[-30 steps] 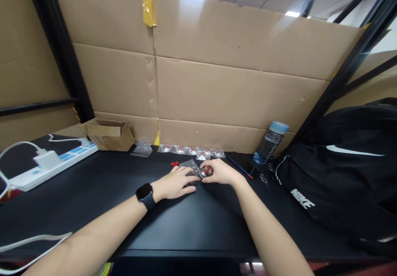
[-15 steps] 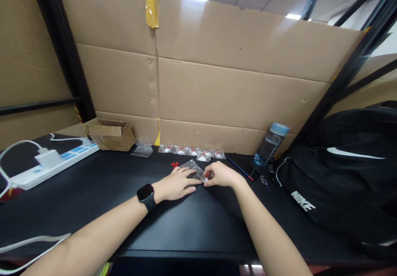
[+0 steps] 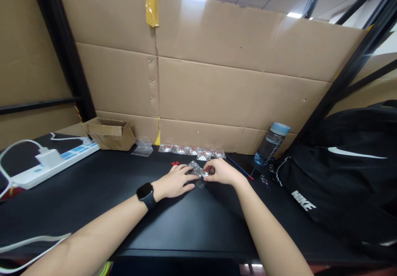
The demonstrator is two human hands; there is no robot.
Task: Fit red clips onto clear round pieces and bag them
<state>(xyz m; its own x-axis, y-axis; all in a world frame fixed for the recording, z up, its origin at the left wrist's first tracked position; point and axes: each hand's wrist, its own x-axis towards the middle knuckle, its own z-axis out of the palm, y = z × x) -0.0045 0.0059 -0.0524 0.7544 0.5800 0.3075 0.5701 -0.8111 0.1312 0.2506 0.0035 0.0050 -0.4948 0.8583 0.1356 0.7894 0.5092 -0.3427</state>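
Observation:
My left hand [image 3: 175,181], with a black watch on its wrist, lies on the black desk [image 3: 93,193] and its fingers press down a small clear plastic bag [image 3: 196,169]. My right hand [image 3: 221,171] is closed in a pinch on a small round silver-and-red part [image 3: 207,171] at the bag's right edge. Whether the part is inside the bag I cannot tell. A tiny red piece [image 3: 175,163] lies just left of my left fingers. Behind the hands runs a row of several bagged parts [image 3: 192,151] of the same kind.
Cardboard walls close off the back. A small open carton [image 3: 109,134] and a white power strip [image 3: 46,160] with a plugged charger sit at left. A blue-capped bottle [image 3: 270,142], a pen [image 3: 238,166] and a large black backpack [image 3: 344,172] stand at right.
The bag has flattened a little under my left fingers, which shifted slightly forward. My right hand stays pinched on the round part at the bag's edge.

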